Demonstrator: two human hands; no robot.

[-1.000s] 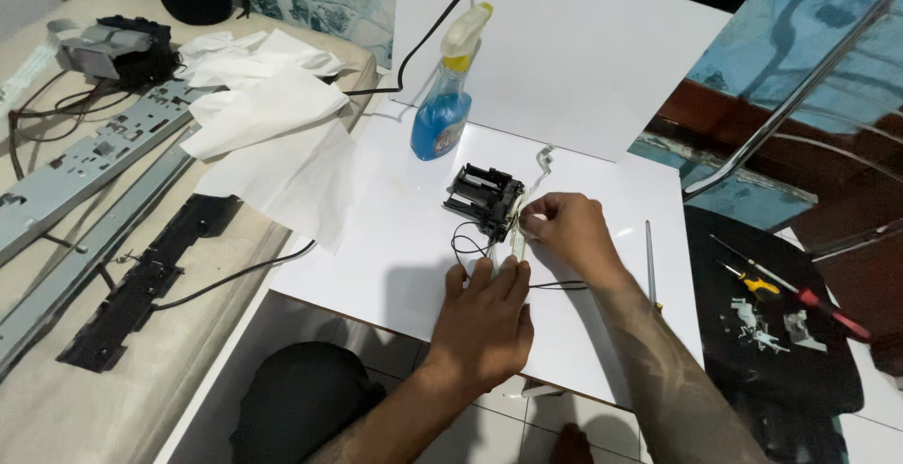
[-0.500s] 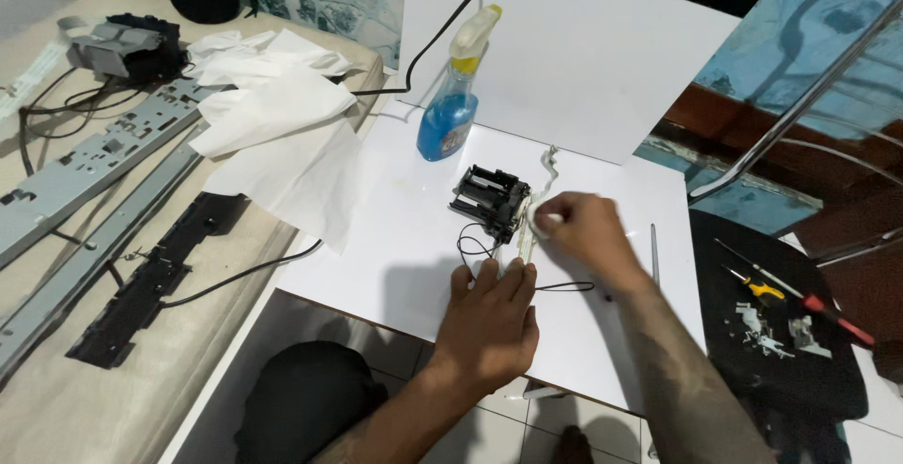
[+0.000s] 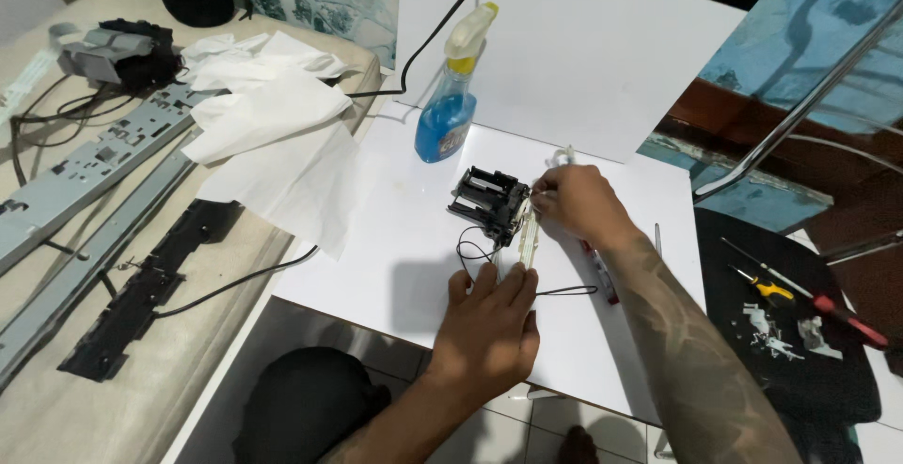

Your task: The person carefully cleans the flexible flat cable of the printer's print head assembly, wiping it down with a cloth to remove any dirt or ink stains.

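Right hand's [image 3: 576, 203] grip at black part [image 3: 487, 199], fingertips hidden.

White board [image 3: 376, 267] carries the work. Black part [image 3: 489, 203] sits near its centre. Spray bottle [image 3: 451, 107] stands behind the part. Tissue [image 3: 282, 154] overlaps the board's edge, left of the part. Pen [image 3: 602, 276] and black wire [image 3: 564, 290] lie right of it.
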